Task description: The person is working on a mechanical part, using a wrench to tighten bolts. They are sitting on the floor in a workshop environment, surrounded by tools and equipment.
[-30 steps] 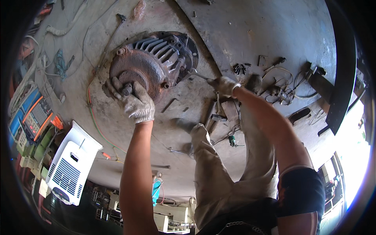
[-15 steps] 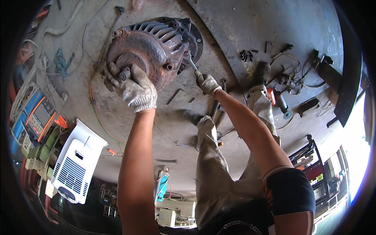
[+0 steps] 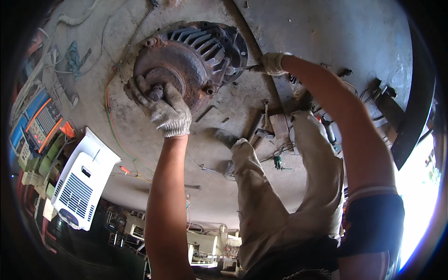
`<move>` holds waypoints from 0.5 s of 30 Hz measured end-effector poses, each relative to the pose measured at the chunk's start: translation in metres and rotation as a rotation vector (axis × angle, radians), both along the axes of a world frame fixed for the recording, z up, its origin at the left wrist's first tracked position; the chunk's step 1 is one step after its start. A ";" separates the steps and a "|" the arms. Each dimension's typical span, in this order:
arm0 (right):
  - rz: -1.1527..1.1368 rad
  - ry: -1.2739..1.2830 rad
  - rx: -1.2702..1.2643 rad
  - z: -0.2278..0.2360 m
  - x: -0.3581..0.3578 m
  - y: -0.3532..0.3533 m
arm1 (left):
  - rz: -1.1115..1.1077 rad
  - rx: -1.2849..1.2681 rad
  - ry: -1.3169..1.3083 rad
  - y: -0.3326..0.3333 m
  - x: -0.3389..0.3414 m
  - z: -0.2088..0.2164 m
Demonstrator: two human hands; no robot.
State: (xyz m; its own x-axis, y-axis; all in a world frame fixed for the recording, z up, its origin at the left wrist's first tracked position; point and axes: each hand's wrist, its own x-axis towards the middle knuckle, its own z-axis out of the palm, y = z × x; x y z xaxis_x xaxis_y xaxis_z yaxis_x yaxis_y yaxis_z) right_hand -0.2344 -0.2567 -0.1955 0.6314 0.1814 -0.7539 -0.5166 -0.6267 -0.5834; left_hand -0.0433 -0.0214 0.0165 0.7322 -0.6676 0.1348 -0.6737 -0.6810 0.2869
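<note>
A rusty, finned motor housing [image 3: 196, 60] lies on the concrete floor, with a round flange at its far right side. My left hand [image 3: 169, 109], in a knitted work glove, is closed around the stub shaft [image 3: 156, 93] at the middle of its near face. The gloved right hand [image 3: 274, 64] grips the end of a wrench [image 3: 242, 68]. The wrench's other end sits at a bolt on the housing's right side, and its shank points to the right. My palm and fingers hide most of its handle.
Near my legs lie a hex key [image 3: 206, 114], a hammer [image 3: 265, 133] and another wrench [image 3: 266, 111]. At the left stand a white louvred unit [image 3: 80, 189] and a blue-orange control box [image 3: 44, 123]. A thin coloured cable [image 3: 108, 100] crosses the floor left of the housing.
My right hand has swung the wrench away from me and to the right, so it now lies nearly level. The left hand stays at the shaft. The whole view has shifted slightly.
</note>
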 end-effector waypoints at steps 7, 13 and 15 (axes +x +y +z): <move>-0.420 0.250 0.027 0.038 -0.062 0.062 | 0.054 0.037 0.024 -0.006 -0.010 0.006; -0.996 0.263 0.203 0.037 -0.057 0.179 | 0.063 0.130 -0.084 -0.002 -0.008 0.003; -1.123 0.190 0.210 0.025 -0.054 0.202 | 0.059 0.109 -0.058 0.000 -0.006 0.002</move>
State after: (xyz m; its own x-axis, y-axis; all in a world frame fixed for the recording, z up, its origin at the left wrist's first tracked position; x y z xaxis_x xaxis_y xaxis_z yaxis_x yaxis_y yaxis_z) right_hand -0.2879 -0.0546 -0.1701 0.3956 -0.2768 -0.8757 -0.8116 0.3408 -0.4744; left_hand -0.0493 -0.0216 0.0183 0.7635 -0.6369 0.1075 -0.6452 -0.7447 0.1706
